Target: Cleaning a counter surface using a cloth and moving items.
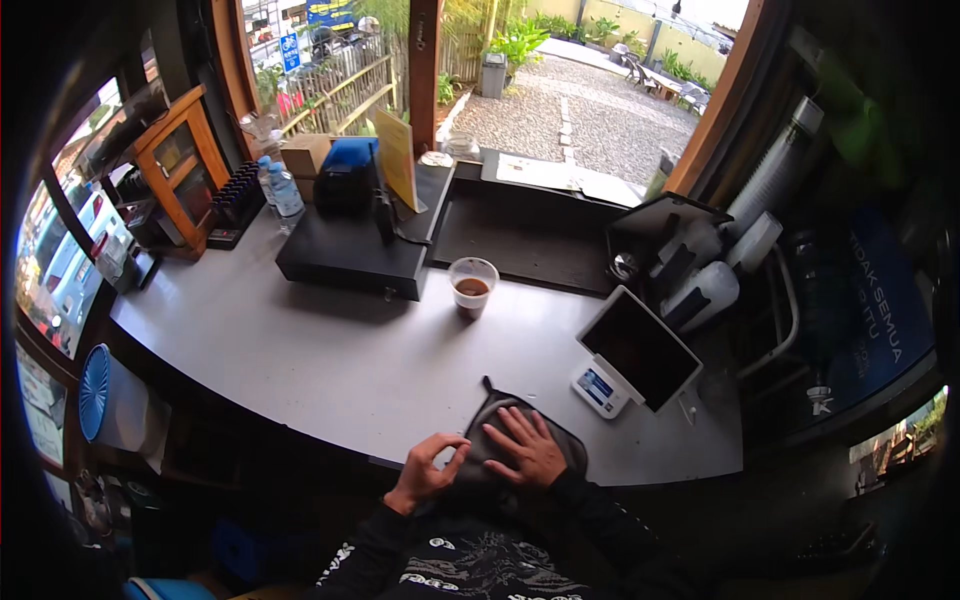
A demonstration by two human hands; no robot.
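Observation:
A dark grey cloth [559,435] with a black edge and a corner loop lies over the front edge of the pale counter. My right hand [527,448] rests flat on it with the fingers spread. At the cloth's left edge is my left hand [433,466], its thumb and index finger curled close together; whether they pinch the cloth is unclear. Beyond the hands stands a clear plastic cup [473,287] with brown liquid in it. A tablet on a stand [641,349], with a small white device [600,388] at its base, is to the right of the cloth.
A black cash drawer [352,262] stands at the back of the pale counter [300,360], with water bottles [283,191] at its left. A sunken black tray [525,232] is at its right. Stacked cups [705,292] stand at the back right. A blue-lidded container [112,397] is at the far left.

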